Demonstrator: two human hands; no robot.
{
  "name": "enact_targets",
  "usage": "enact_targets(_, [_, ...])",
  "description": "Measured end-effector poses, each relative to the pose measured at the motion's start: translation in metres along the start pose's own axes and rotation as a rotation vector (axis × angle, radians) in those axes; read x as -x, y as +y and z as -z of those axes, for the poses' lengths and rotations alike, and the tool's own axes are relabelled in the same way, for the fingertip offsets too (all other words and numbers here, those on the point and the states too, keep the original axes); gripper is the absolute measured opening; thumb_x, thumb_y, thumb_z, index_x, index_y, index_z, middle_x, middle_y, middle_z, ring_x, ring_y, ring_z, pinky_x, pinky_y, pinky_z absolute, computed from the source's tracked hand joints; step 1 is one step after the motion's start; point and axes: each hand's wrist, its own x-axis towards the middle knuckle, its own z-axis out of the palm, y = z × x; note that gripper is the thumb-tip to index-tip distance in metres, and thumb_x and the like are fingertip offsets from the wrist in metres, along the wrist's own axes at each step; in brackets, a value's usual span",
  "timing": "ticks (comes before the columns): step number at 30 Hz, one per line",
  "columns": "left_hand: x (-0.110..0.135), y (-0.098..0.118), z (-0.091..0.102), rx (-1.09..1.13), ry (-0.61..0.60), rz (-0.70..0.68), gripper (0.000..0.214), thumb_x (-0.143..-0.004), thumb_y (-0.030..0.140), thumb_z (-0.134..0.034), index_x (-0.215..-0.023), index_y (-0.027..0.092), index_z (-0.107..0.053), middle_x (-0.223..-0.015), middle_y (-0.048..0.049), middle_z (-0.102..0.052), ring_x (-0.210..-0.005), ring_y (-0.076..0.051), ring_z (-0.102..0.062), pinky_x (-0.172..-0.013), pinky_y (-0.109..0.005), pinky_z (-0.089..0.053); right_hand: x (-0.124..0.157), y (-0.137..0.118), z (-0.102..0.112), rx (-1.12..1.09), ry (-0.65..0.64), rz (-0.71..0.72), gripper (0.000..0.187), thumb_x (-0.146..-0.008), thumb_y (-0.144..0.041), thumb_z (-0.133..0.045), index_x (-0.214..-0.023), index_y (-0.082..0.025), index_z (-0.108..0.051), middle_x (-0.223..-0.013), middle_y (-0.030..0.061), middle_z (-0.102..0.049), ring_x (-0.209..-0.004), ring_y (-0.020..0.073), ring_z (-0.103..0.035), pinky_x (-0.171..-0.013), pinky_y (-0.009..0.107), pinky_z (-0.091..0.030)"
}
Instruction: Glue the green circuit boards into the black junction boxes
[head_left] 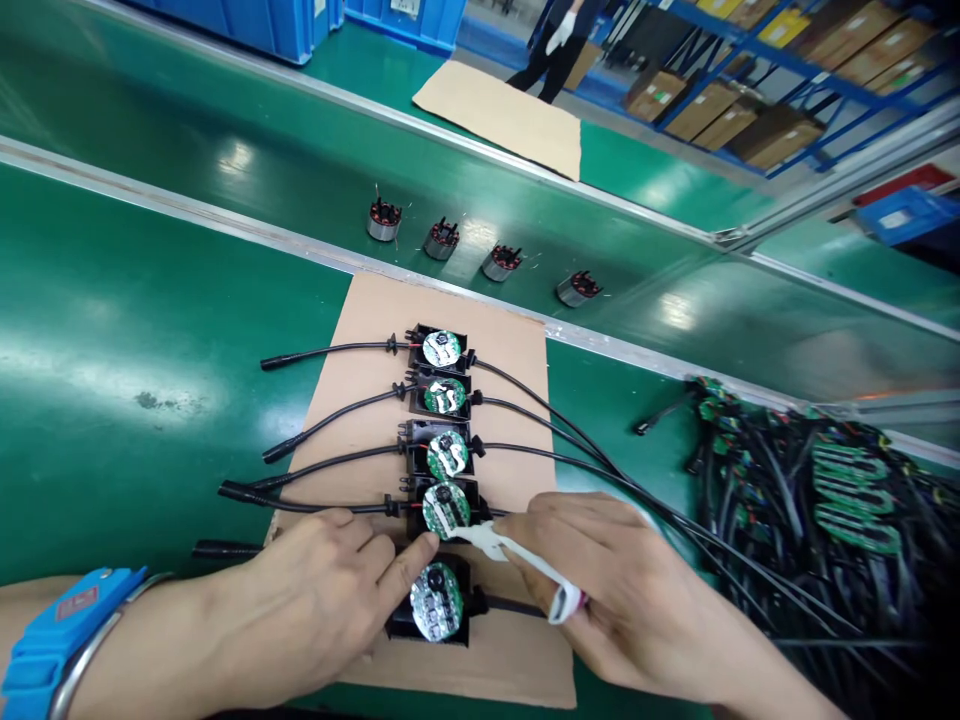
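Closed in our right hand [607, 580], a white tube [536, 568] slants over the cardboard [517, 662], its nozzle [474, 536] pointing left and away at the fourth circuit board [444, 510] from the far end. Our left hand [330, 572], loosely curled and holding nothing, extends its index finger [416, 560] to that board's near edge.

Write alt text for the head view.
The right hand holds a white tube, its tip at a round circuit board; the left hand's index fingertip is at that board's near edge. The board is fourth from the far end of five, over black housings on a cardboard sheet. Beyond stand four small cylinders; black cables are heaped to the right.
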Motion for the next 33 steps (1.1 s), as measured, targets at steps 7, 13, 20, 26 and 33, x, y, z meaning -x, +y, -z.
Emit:
enact_targets(7, [-0.001,0.000,0.004,-0.021,-0.012,-0.016,0.065,-0.089,0.017,-0.045,-0.148,0.008,-0.020,-0.105,-0.0156,-0.063,-0.088,-0.027,-0.062,-0.069,-0.039,-0.053,-0.003,0.008,0.000,0.031,0.065,0.037,0.021,-0.081,-0.004,-0.041,-0.091,-0.019,-0.052,-0.075,0.0014,-0.057,-0.066,0.0129,-0.050,-0.062,0.025,-0.041])
enact_targets(13, [0.001,0.001,0.002,-0.015,-0.011,-0.012,0.068,-0.089,0.019,-0.046,-0.149,0.009,-0.017,-0.101,-0.0142,-0.063,-0.084,-0.027,-0.062,-0.066,-0.038,-0.053,-0.013,0.013,-0.001,0.068,0.093,0.050,0.020,-0.085,-0.008,-0.040,-0.097,-0.015,-0.055,-0.074,0.0022,-0.058,-0.065,0.0132,-0.051,-0.060,0.025,-0.041])
enact_targets(20, [0.001,-0.001,0.001,-0.043,0.042,-0.005,0.063,-0.089,0.020,-0.046,-0.147,0.008,-0.023,-0.099,-0.0125,-0.064,-0.084,-0.026,-0.062,-0.067,-0.037,-0.051,-0.006,0.011,0.002,0.108,0.073,-0.014,0.018,-0.084,-0.009,-0.042,-0.094,-0.017,-0.055,-0.071,0.0016,-0.058,-0.063,0.0138,-0.052,-0.057,0.027,-0.039])
enact_targets(26, [0.007,0.004,0.008,0.003,0.238,-0.237,0.032,-0.089,0.018,-0.050,-0.120,0.012,-0.055,-0.077,-0.0036,-0.061,-0.062,-0.019,-0.055,-0.056,-0.032,-0.045,0.008,-0.014,-0.002,-0.003,0.123,-0.080,0.016,-0.082,-0.008,-0.050,-0.094,-0.019,-0.053,-0.073,0.0002,-0.060,-0.066,0.0131,-0.055,-0.059,0.026,-0.040])
enact_targets(33, [0.013,0.010,-0.001,-0.070,0.293,-0.316,0.029,-0.091,0.017,-0.048,-0.116,0.008,-0.057,-0.069,-0.0033,-0.058,-0.056,-0.018,-0.051,-0.046,-0.033,-0.039,0.004,-0.029,-0.022,-0.054,0.050,-0.034,0.024,-0.082,-0.007,-0.049,-0.102,-0.018,-0.056,-0.079,0.0004,-0.063,-0.066,0.0119,-0.054,-0.062,0.025,-0.041])
